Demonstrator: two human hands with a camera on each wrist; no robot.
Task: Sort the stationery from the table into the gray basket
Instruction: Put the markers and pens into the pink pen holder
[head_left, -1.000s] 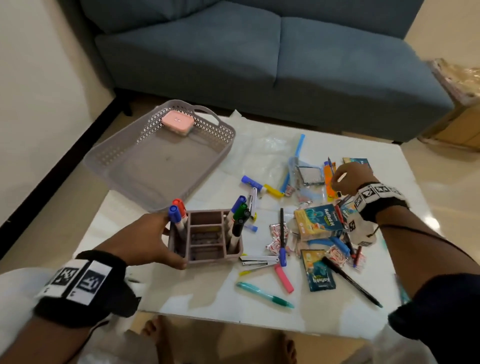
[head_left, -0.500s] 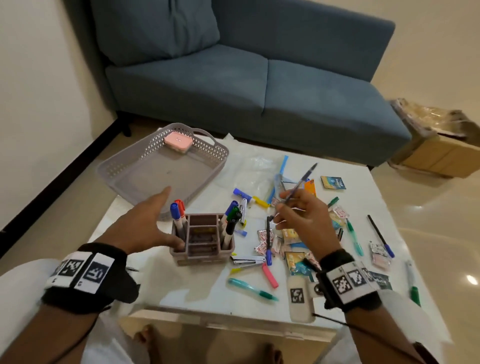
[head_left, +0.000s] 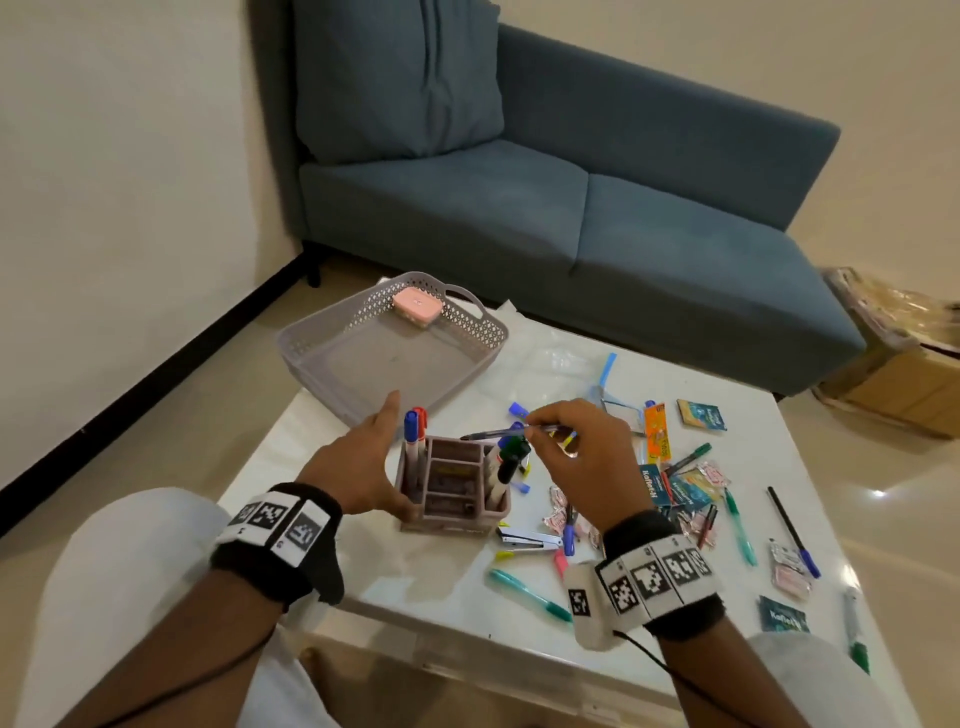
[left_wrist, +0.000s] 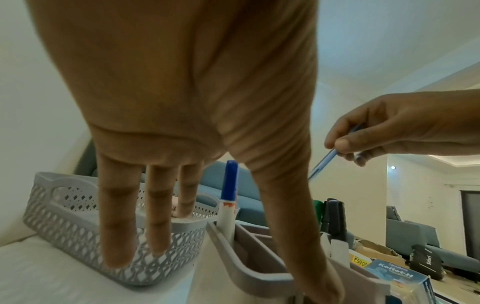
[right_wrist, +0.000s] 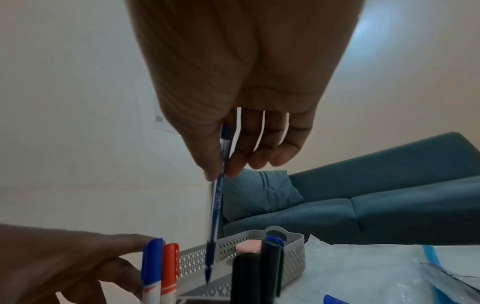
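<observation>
A gray perforated basket (head_left: 332, 338) sits at the table's far left corner with a pink case (head_left: 417, 307) inside. In front of it stands a mauve pen organizer (head_left: 452, 512) holding blue and red markers (head_left: 412, 431) on its left and dark markers (head_left: 511, 457) on its right. My left hand (head_left: 358, 462) rests against the organizer's left side, its fingers (left_wrist: 116, 226) straight and the thumb along the front wall. My right hand (head_left: 540, 428) pinches a blue pen (right_wrist: 217, 203) just above the organizer, tip pointing down toward the compartments.
Pens, a stapler (head_left: 527, 540), a teal pen (head_left: 530, 595), packets and small boxes (head_left: 701, 414) lie scattered over the white table (head_left: 597, 644), right of the organizer. A blue sofa (head_left: 571, 218) stands behind the table, a cardboard box (head_left: 898, 374) at the right.
My right hand has carried the blue pen left from the clutter to above the organizer and turned its tip downward. The left hand stays at the organizer's side.
</observation>
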